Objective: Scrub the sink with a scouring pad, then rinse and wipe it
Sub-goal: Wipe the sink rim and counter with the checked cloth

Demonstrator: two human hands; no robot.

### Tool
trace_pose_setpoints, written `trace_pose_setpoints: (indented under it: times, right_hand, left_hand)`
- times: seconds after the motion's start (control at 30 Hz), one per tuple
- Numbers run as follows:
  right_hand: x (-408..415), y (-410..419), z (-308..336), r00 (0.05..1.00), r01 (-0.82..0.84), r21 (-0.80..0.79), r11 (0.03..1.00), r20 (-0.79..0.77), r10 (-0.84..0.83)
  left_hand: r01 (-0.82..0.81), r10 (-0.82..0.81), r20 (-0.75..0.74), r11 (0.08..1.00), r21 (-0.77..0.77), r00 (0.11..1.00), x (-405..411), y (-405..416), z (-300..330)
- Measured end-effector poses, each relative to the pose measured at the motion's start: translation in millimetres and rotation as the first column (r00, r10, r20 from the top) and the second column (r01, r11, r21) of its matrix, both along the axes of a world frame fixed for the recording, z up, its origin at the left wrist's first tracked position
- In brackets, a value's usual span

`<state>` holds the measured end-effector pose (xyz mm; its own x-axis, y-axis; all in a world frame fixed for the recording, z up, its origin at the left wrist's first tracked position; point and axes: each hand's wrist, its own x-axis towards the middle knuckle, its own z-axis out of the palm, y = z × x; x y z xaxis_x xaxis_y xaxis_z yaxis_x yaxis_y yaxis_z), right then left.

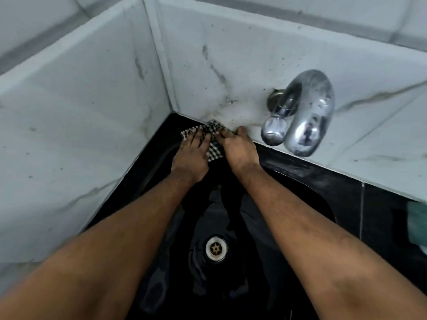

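Both arms reach to 12 o'clock; left hand (193, 155) and right hand (239, 150) press flat, fingers spread, on cloth (213, 137) at sink (300, 172) rim.

Home washroom, black sink (346, 188), wall tap (307, 116), marble tiles (231, 65)

Legible markings: none. You will find no text, label, brand or number readable anywhere in this view.
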<state>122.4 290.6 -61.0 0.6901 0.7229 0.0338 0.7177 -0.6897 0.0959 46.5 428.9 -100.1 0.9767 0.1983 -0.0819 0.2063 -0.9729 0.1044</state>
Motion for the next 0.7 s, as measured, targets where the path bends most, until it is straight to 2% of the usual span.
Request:
trace_pose_setpoints:
  times: [0.23, 0.37, 0.5, 0.7]
  right_hand:
    - [-7, -49, -7, 0.975, 0.206, 0.046, 0.978, -0.097, -0.201]
    - [-22, -103, 8, 0.962, 0.271, 0.024, 0.962, -0.044, -0.270]
    - [-30, -154, 10, 0.916, 0.398, 0.031, 0.917, -0.062, -0.396]
    - [-38, -219, 10, 0.825, 0.561, 0.014, 0.828, -0.093, -0.558]
  left_hand:
    - [0.145, -0.144, 0.007, 0.988, -0.062, 0.989, 12, -37, 14]
    - [0.215, -0.211, 0.046, 0.970, -0.110, 0.976, 16, -88, 15]
    - [0.296, -0.293, 0.045, 0.940, -0.171, 0.955, 23, -138, 16]
    - [0.385, -0.395, -0.016, 0.905, -0.183, 0.919, 32, -205, 22]
